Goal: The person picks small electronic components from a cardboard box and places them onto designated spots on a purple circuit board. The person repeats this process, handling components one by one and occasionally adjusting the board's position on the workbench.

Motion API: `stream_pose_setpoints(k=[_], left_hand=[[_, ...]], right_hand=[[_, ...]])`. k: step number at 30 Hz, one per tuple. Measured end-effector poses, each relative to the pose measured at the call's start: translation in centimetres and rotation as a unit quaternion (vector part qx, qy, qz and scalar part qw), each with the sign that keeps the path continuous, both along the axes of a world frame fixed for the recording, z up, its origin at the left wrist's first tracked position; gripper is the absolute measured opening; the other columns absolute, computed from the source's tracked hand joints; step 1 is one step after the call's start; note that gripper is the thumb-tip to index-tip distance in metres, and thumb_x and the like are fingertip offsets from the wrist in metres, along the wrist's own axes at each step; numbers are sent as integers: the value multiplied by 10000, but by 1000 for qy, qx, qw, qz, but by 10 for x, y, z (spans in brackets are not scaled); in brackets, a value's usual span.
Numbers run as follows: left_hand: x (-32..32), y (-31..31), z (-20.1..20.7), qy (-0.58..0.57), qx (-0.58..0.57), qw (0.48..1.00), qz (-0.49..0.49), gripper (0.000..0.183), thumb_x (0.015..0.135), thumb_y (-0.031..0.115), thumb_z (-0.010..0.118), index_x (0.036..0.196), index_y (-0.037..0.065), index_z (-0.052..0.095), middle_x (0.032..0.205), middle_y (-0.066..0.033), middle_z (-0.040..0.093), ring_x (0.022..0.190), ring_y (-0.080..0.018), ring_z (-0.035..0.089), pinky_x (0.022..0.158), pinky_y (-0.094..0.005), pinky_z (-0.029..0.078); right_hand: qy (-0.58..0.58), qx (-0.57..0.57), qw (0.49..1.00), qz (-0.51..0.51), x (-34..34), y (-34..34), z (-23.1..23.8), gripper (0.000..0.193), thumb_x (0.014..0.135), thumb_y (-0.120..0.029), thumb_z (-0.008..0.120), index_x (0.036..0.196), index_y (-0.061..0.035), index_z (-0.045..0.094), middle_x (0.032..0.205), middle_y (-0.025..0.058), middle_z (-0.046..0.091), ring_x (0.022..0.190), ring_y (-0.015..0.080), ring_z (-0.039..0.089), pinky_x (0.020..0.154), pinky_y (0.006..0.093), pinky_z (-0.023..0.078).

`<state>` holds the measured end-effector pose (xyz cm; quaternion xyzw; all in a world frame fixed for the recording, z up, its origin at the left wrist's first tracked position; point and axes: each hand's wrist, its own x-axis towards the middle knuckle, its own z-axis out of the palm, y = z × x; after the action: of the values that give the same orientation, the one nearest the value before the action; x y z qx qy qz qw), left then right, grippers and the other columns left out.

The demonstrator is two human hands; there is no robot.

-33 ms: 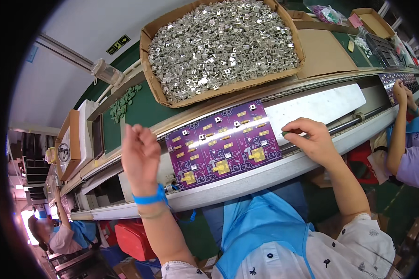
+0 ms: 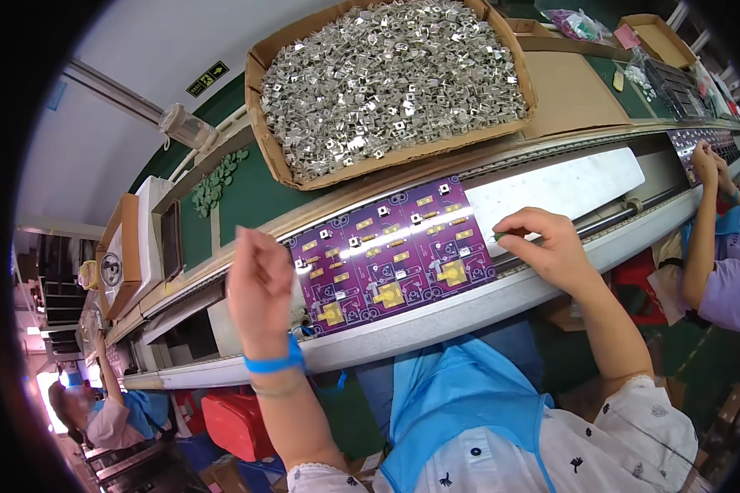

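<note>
Board (image 2: 390, 261) is seen partly filled, laid on the line behind the near rail (image 2: 436, 321), between the two hands. White squares (image 2: 383, 211) with dark centres are already seated in two staggered rows across its far half, small tan parts are spread among them, and three yellow blocks (image 2: 389, 294) are set along the near side. Purple surface is left bare around the yellow blocks, with white outlines showing, so the filling is judged to be incomplete; how many outlines are meant to be filled cannot be told.

One green part (image 2: 499, 237) is pinched between thumb and forefinger of the right hand (image 2: 547, 246), held by the board's right end and not yet seated. The left hand (image 2: 261, 279) is raised by the left end, blurred, its fingers curled; whether anything is gripped there cannot be told. More green pieces (image 2: 214, 191) are left loose on the bench beyond, and the box (image 2: 411, 155) is heaped with metal clips (image 2: 395, 90).
</note>
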<state>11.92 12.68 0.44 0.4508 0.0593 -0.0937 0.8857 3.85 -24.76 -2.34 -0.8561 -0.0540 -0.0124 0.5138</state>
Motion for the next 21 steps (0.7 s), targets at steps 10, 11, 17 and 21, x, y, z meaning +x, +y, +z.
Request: stream_pose_setpoints(k=[10, 11, 17, 21], left_hand=[[-99, -126, -24, -423, 601, 672, -89, 179, 858, 179, 756, 1012, 86, 758, 717, -58, 537, 650, -239, 563, 560, -378, 464], [-99, -129, -25, -430, 614, 655, -97, 274, 848, 244, 763, 1085, 108, 748, 744, -54, 513, 656, -236, 561, 568, -382, 468], [-100, -140, -34, -443, 667, 592, -90, 432, 836, 365, 742, 1164, 84, 727, 776, -63, 524, 701, -231, 566, 599, -364, 477], [-99, -139, -35, -447, 667, 587, -104, 472, 831, 388, 735, 1170, 60, 720, 775, -59, 521, 700, -226, 565, 601, -356, 485]], right_hand=[[-120, -137, 980, 86, 10, 12, -2, 151, 874, -96, 699, 1013, -46, 733, 925, 110, 696, 848, 295, 677, 763, 372, 548], [-128, -145, 977, 89, 11, 12, -3, 150, 871, -95, 700, 1008, -45, 734, 927, 108, 698, 852, 297, 678, 766, 374, 552], [-160, -172, 967, 102, 14, 16, -3, 155, 844, -80, 713, 992, -37, 733, 927, 107, 701, 861, 298, 685, 757, 384, 567], [-190, -199, 954, 120, 17, 20, -3, 162, 827, -66, 721, 984, -29, 726, 929, 109, 704, 861, 295, 689, 745, 383, 574]])
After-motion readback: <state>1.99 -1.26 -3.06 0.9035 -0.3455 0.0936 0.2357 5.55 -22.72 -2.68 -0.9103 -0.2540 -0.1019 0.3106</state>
